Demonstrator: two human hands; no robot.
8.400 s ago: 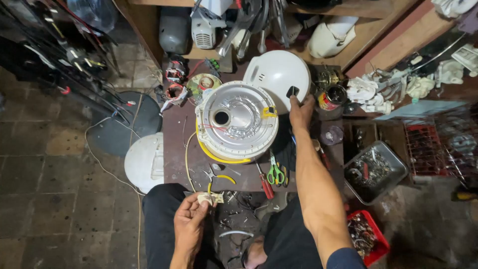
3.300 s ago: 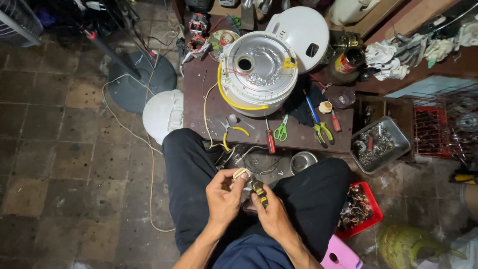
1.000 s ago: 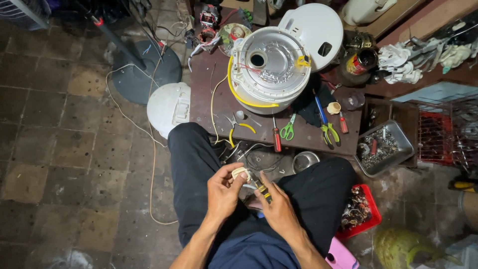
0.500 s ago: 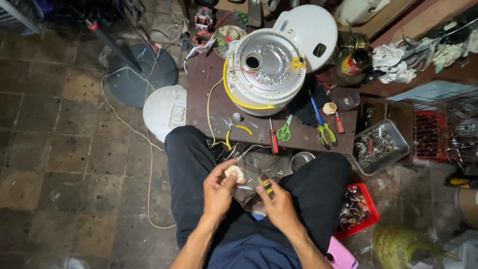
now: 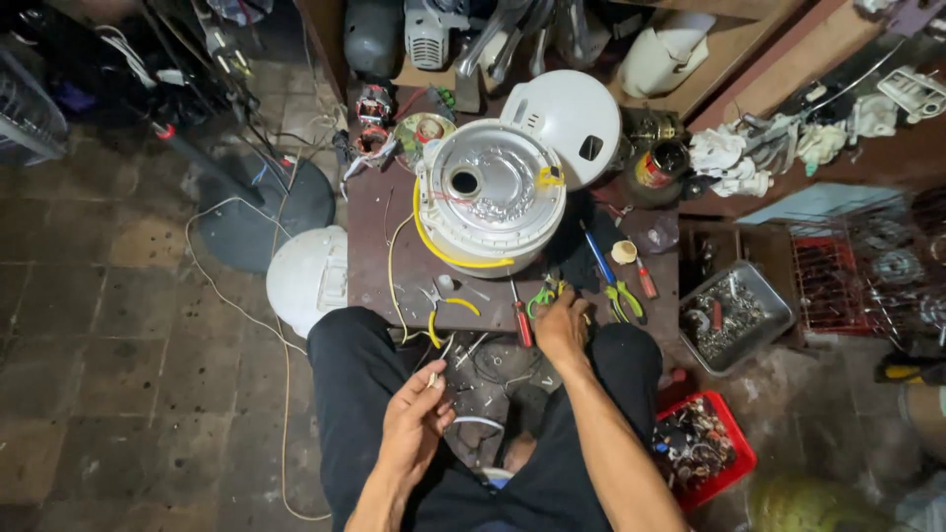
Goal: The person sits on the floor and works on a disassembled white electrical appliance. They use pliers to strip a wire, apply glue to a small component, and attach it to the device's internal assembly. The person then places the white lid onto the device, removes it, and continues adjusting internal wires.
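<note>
left hand (image 5: 419,419) is pinching a small pale part over the lap, keeping it ready | right hand (image 5: 560,323) is closing on green-handled scissors (image 5: 540,296) at table (image 5: 370,266) edge | hands apart

Repair workshop, scattered pliers (image 5: 623,289), appliance parts

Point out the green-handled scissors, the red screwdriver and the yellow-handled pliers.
green-handled scissors (image 5: 541,297), head view, on a green handle loop
red screwdriver (image 5: 523,329), head view, on its red handle
yellow-handled pliers (image 5: 455,306), head view, on a yellow handle
</note>
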